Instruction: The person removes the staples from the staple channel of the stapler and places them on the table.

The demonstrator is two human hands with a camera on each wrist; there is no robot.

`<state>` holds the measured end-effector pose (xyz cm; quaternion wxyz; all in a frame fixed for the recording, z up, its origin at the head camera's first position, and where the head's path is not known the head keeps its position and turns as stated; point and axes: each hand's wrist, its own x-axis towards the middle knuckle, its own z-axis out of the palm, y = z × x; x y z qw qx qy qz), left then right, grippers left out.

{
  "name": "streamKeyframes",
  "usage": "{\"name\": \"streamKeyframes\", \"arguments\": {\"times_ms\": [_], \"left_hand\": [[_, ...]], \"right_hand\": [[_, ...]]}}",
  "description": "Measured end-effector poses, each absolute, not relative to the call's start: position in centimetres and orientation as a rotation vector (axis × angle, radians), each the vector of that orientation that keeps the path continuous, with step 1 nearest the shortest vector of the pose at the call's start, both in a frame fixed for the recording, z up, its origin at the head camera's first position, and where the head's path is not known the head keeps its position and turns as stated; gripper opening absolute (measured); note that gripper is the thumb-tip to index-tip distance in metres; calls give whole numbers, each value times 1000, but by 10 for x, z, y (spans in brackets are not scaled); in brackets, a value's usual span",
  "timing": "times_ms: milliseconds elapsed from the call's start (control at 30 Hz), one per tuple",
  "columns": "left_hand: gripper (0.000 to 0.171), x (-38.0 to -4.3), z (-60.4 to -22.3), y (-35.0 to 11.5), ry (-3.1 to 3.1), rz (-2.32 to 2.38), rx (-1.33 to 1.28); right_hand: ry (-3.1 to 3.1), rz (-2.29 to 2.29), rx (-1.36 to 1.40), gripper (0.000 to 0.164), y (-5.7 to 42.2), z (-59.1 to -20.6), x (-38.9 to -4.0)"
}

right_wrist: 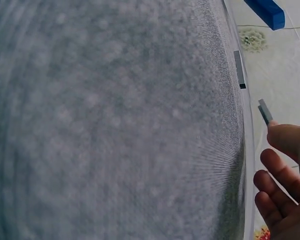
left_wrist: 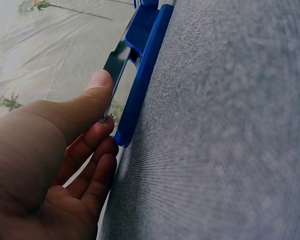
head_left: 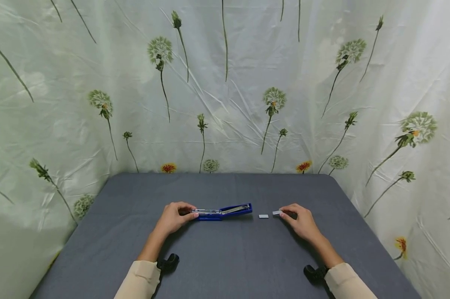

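Note:
A blue stapler point(head_left: 211, 217) lies opened out on the grey table, its top cover swung back to the right and its metal magazine exposed. My left hand point(head_left: 175, 218) pinches the stapler's left end. In the left wrist view, the thumb point(left_wrist: 101, 82) presses on the metal magazine point(left_wrist: 118, 60), with fingertips on its other side. Between thumb and index finger, my right hand point(head_left: 301, 221) holds a short strip of staples point(right_wrist: 264, 111) just above the table. A second strip of staples point(head_left: 263, 216) lies flat between the stapler and the right hand.
The grey cloth-covered table point(head_left: 225, 261) reaches back to a pale curtain point(head_left: 225, 104) printed with dandelions. Black bands with mounts point(head_left: 168, 263) sit on both wrists, close over the tabletop.

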<state>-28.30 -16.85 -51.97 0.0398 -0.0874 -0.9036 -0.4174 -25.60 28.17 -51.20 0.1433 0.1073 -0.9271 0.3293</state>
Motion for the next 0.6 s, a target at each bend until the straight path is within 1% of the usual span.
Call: {"name": "streamKeyframes", "arguments": {"times_ms": [300,600], "left_hand": [[16,-282,-520,-169,-2771,-1282,-276],[17,-282,-519,-170,-2776,-1285,-278]], "right_hand": [[-2719,920,347,13,284,-516,-258],[-2757,715,439,14,286,-517,-259]]}}
